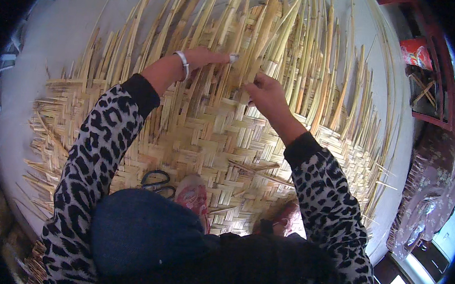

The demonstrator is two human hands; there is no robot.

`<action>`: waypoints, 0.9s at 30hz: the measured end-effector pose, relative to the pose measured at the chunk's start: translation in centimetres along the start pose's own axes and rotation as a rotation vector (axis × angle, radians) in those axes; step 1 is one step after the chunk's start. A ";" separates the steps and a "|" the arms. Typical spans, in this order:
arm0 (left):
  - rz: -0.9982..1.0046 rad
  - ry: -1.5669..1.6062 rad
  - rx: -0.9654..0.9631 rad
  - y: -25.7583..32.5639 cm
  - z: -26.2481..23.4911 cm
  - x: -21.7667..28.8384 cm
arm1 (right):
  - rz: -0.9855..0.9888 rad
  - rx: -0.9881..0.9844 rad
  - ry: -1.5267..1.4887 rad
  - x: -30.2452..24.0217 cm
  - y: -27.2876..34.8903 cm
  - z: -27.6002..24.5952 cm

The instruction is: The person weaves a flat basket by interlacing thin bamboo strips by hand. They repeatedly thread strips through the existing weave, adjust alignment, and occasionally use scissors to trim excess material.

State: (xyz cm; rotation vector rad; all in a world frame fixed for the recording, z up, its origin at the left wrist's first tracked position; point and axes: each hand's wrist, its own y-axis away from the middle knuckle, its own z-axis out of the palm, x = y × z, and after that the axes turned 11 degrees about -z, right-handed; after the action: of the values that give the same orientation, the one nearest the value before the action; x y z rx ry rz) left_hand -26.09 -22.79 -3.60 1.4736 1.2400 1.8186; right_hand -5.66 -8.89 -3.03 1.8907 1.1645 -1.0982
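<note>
Head cam: I look steeply down from above, close over the woven bamboo mat [201, 135] | faces forward past my forearms entering from the lower edge | fisheye rim bends edges | single view only.

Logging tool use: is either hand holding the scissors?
No, the scissors lie on the woven mat, while the left hand and right hand grip strips.

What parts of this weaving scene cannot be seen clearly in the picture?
- Left hand, head view: its fingertips go in among the loose bamboo strips, so its grip cannot be told.
- Right hand: seen from the back; the strip it pinches is hidden by its fingers.
- Scissors: blades covered by the knee.
- Woven mat: near edge hidden by the person's body.
- Room at right: bent and dark at the rim.
</note>
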 end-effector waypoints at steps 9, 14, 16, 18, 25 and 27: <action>0.163 0.417 -0.156 2.2 2.1 -0.6 | 0.070 0.016 0.045 1.1 -1.5 0.7; 0.331 0.251 -0.115 2.9 2.2 -0.5 | 0.041 -0.079 0.071 0.5 -2.0 1.5; 0.241 0.087 0.065 2.9 2.2 -0.2 | -0.044 -0.160 -0.040 -0.4 -1.7 1.6; 0.293 0.138 -0.068 3.4 2.1 -0.3 | -0.146 -0.270 0.113 -1.4 -1.2 1.0; 0.552 0.381 0.297 6.4 1.7 -3.1 | -0.128 -0.387 0.195 -2.0 -2.0 0.7; 0.587 0.398 0.442 7.3 1.5 -4.6 | -0.143 -0.298 0.249 -1.5 -1.3 1.1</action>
State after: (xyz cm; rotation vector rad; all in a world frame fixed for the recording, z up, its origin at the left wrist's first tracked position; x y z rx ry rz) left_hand -22.11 -29.45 0.46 1.9302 1.5952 2.4218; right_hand -7.55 -9.85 -2.28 1.7644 1.5301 -0.7244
